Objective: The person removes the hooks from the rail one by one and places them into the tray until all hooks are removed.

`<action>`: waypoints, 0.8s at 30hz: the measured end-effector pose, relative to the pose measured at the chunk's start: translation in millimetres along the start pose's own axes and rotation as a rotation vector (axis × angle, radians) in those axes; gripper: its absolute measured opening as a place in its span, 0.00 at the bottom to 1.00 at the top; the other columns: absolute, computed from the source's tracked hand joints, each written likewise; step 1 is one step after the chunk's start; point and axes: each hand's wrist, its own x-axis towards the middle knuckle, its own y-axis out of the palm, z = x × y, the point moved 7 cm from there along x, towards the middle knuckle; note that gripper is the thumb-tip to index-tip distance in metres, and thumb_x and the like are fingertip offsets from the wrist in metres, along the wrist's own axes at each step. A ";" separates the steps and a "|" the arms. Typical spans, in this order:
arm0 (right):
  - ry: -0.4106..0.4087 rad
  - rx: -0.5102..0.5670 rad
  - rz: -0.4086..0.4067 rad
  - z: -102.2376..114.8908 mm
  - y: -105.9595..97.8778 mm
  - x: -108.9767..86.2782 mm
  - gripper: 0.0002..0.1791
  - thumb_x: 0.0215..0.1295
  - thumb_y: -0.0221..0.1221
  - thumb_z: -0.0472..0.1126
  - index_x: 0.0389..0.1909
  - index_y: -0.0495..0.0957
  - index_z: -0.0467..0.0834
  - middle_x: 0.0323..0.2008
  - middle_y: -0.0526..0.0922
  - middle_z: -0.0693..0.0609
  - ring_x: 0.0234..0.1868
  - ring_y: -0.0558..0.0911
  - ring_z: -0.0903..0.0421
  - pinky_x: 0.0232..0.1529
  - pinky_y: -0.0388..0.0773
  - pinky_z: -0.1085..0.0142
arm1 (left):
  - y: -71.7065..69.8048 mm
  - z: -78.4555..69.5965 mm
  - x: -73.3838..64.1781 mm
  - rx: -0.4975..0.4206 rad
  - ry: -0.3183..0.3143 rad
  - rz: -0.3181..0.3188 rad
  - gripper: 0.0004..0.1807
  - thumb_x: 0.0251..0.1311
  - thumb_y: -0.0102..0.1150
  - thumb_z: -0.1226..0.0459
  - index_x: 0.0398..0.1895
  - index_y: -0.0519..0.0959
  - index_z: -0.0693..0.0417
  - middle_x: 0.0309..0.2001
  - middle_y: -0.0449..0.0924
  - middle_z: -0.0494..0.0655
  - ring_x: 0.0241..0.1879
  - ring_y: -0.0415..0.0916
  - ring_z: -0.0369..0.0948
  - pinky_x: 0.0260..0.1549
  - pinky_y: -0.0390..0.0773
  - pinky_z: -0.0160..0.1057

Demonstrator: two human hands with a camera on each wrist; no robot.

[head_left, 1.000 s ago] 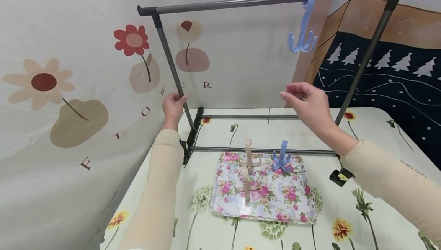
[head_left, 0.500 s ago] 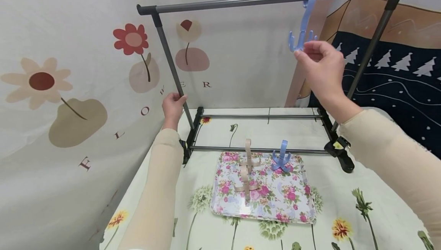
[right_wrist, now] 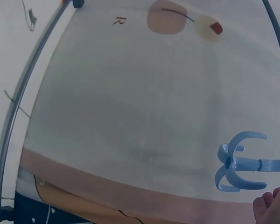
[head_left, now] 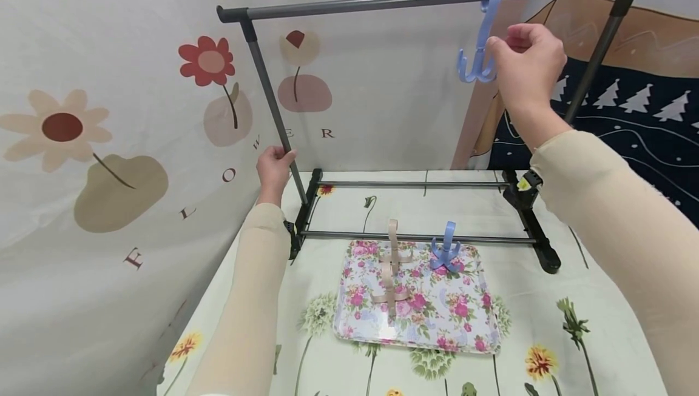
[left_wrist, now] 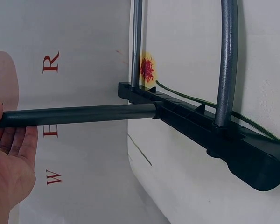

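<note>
A light-blue multi-prong hook (head_left: pixel 477 65) hangs from the top bar (head_left: pixel 377 3) of a dark grey rack. My right hand (head_left: pixel 528 65) is raised just right of its stem, thumb tip close to the stem and fingers loosely bent. Whether the thumb touches it I cannot tell. In the right wrist view the blue hook (right_wrist: pixel 240 163) shows its prongs, and only part of the right hand (right_wrist: pixel 273 205) is visible. My left hand (head_left: pixel 275 168) grips the rack's left upright; the left wrist view shows that hand (left_wrist: pixel 11 161) with fingers under the post (left_wrist: pixel 79 115).
A floral tray (head_left: pixel 437 323) lies before the rack, bearing another blue hook (head_left: pixel 446 253) and two beige hooks, one (head_left: pixel 394 250) behind the other (head_left: pixel 390 293). The rack's base rail (head_left: pixel 349 235) runs behind the tray. A printed curtain (head_left: pixel 382 111) hangs behind.
My right hand has risen from below the hanging hook, past its prongs, to beside its stem. The hook still hangs at the same spot, and the left hand has kept its grip.
</note>
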 end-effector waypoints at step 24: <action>0.057 -0.023 -0.043 -9.9 18.9 16.5 0.23 0.65 0.65 0.51 0.57 0.78 0.45 0.42 0.74 0.61 0.45 0.72 0.67 0.55 0.72 0.70 | 2.7 0.5 -2.3 -0.020 -0.026 0.011 0.16 0.68 0.61 0.58 0.50 0.76 0.60 0.47 0.78 0.53 0.49 0.74 0.47 0.52 0.72 0.47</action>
